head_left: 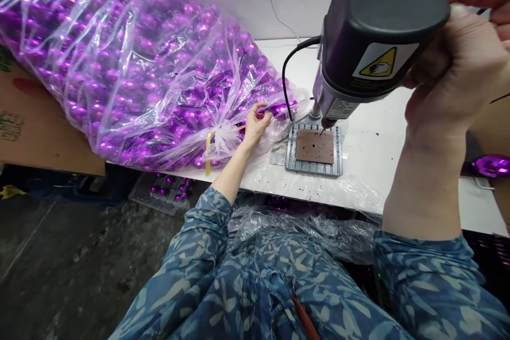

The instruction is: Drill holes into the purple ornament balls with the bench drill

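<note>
A small black bench drill point(382, 37) with a yellow warning sticker stands over a brown board point(314, 144). The board lies on a grey slotted base plate point(297, 170) and has a hole in its middle. My right hand point(470, 58) is closed at the right side of the drill's head; the exact part in its grip is hidden. Left of the base, my left hand point(257, 125) reaches beside a clear plastic bag point(159, 74) full of shiny purple faceted balls. Its fingers are loosely bent and apart, with purple showing between thumb and forefinger.
The white table point(362, 170) carries dark specks and crumpled clear plastic. A cardboard box point(43, 117) stands under the bag at left. Below is a clear tray point(159, 191) with several purple balls. A large purple ball point(492, 166) lies at far right. A black cable point(283, 74) loops beside the drill.
</note>
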Demonstrator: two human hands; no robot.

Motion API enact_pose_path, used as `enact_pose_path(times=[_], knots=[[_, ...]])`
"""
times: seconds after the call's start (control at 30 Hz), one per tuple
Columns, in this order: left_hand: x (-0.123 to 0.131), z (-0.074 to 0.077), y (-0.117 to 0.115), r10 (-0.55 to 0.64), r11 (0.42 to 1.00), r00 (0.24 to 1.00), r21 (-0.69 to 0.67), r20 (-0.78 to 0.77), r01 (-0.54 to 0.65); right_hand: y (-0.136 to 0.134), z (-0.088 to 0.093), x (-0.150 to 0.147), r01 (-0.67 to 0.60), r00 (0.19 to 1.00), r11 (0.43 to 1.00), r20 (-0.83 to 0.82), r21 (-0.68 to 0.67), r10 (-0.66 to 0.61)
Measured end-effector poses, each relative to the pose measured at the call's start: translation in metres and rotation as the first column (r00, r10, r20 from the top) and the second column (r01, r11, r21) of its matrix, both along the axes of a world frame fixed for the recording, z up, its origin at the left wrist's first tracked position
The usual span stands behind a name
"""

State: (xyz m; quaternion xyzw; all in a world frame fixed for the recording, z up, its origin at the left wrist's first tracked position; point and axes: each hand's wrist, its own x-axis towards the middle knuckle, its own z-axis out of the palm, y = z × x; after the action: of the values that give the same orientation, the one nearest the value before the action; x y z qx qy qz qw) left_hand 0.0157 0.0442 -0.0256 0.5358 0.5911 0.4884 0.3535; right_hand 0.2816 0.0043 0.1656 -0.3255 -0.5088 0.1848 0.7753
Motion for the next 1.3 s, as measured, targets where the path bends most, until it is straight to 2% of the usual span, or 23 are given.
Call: enact_pose_path(times=[0.1,0.2,0.3,0.37,0.47,0.57,0.63,0.67,0.73,0.77,0.83,0.9,1.0,1.13,1.3], knots=[[0.005,0.001,-0.003,0.075,0.993,0.974,0.104,-0.214,-0.053,0.001,0.001,-0.002,-0.006,0.999,0.998,-0.04,0.065,0.008],[0.019,0.005,-0.002,0.063,0.99,0.95,0.136,-0.305,-0.022,0.002,0.001,-0.005,-0.021,0.995,0.997,-0.094,0.072,0.028],[0.035,0.01,0.005,0.006,0.999,0.921,0.042,-0.389,0.011,0.0,0.003,-0.007,-0.042,0.993,0.996,-0.104,0.073,0.049],[0.04,0.014,0.01,0.0,1.0,0.895,-0.02,-0.447,-0.01,-0.001,0.003,-0.007,-0.044,0.995,0.997,-0.091,0.066,0.049],[0.04,0.017,0.017,-0.01,0.994,0.859,-0.096,-0.511,-0.045,-0.001,0.003,-0.007,-0.03,0.994,0.996,-0.098,0.082,0.038],[0.032,0.017,0.017,-0.072,0.992,0.829,-0.124,-0.554,0.003,0.0,0.002,-0.007,-0.037,0.995,0.993,-0.092,0.112,0.047],[0.024,0.017,0.012,-0.081,0.996,0.867,-0.059,-0.491,0.06,0.001,0.001,-0.006,-0.053,0.995,0.991,-0.074,0.123,0.062],[0.02,0.017,0.008,-0.084,0.996,0.908,-0.015,-0.411,0.085,0.001,0.001,-0.006,-0.055,0.995,0.99,-0.07,0.13,0.064],[0.011,0.019,-0.004,-0.103,0.992,0.98,0.048,-0.167,0.112,0.001,0.0,-0.005,-0.068,0.995,0.99,-0.065,0.123,0.076],[0.006,0.021,-0.011,-0.118,0.991,0.992,0.059,-0.032,0.12,0.0,0.001,-0.005,-0.075,0.994,0.99,-0.068,0.12,0.084],[-0.003,0.026,-0.026,-0.146,0.989,0.971,0.049,0.188,0.14,-0.001,0.002,-0.005,-0.086,0.992,0.99,-0.078,0.11,0.095],[-0.009,0.032,-0.042,-0.176,0.984,0.937,0.018,0.302,0.179,-0.002,0.003,-0.004,-0.087,0.992,0.993,-0.086,0.083,0.094],[-0.009,0.035,-0.061,-0.222,0.964,0.897,-0.054,0.381,0.262,-0.002,0.003,-0.005,-0.048,0.994,0.997,-0.091,0.057,0.053],[0.004,0.03,-0.074,-0.232,0.93,0.829,-0.134,0.51,0.342,0.001,0.002,-0.006,-0.014,0.997,0.997,-0.076,0.07,0.02],[0.019,0.022,-0.08,-0.3,0.841,0.732,-0.194,0.612,0.506,0.003,-0.001,-0.003,-0.054,0.997,0.993,-0.046,0.107,0.059]])
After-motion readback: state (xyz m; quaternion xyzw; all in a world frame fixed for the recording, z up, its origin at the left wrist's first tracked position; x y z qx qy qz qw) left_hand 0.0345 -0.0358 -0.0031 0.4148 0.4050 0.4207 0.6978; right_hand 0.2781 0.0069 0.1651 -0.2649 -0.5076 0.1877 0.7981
